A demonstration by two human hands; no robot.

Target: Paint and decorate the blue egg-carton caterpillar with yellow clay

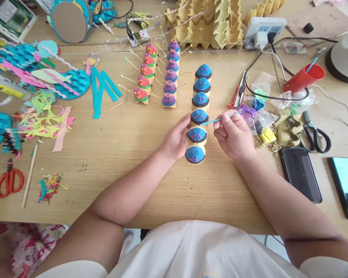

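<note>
In front of me a strip of egg-carton cups lies lengthwise, its domes painted blue with dark lower rims and small clay faces. The nearer domes have pink cheek dots. My left hand grips the strip's left side, thumb by the third dome from the front. Between the thumb and fingers of my right hand is a thin blue stick tool. Its tip reaches the lower part of that same dome; whether it touches, I cannot tell.
Behind stand a purple-and-blue cup strip and a red-and-green one with pin-like feelers. To the right are a utility knife, clay packets, black scissors, a red cup and a phone. Paper crafts crowd the left.
</note>
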